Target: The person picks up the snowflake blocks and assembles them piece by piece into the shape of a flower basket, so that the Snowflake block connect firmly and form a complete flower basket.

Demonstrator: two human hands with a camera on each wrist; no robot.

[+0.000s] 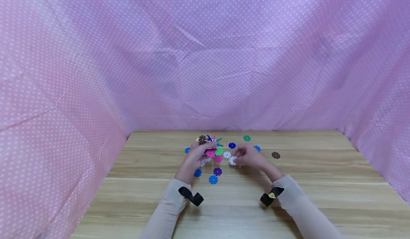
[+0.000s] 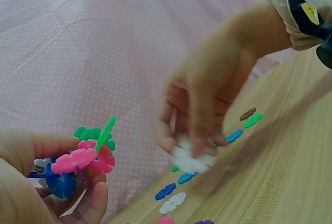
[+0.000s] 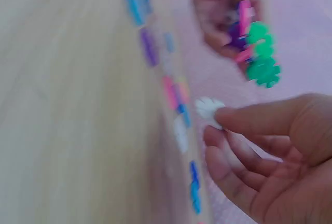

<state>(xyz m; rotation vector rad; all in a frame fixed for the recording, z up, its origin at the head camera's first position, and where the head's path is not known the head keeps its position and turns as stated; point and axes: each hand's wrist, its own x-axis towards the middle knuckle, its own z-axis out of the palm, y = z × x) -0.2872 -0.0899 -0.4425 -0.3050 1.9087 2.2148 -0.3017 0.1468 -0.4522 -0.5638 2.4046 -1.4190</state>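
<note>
My left hand (image 1: 196, 156) grips a cluster of interlocked plastic snowflake discs. In the left wrist view, a pink disc (image 2: 75, 160), a blue disc (image 2: 62, 185) and a green disc (image 2: 107, 134) stick out at different angles between thumb and fingers. My right hand (image 1: 248, 155) pinches a single white snowflake disc (image 2: 192, 157) by its edge, between thumb and fingertips. This white disc (image 3: 208, 110) is apart from the cluster, with a gap between the two hands in the right wrist view. Below the hands, another white disc (image 1: 227, 155) lies flat on the table.
Loose discs lie scattered on the wooden table (image 1: 320, 168): a purple disc (image 1: 217, 171) and a light blue disc (image 1: 213, 179) toward the front, a green disc (image 1: 247, 138) at the back, a brown disc (image 1: 276, 155) to the right. Pink dotted cloth (image 1: 224, 72) hangs around the table.
</note>
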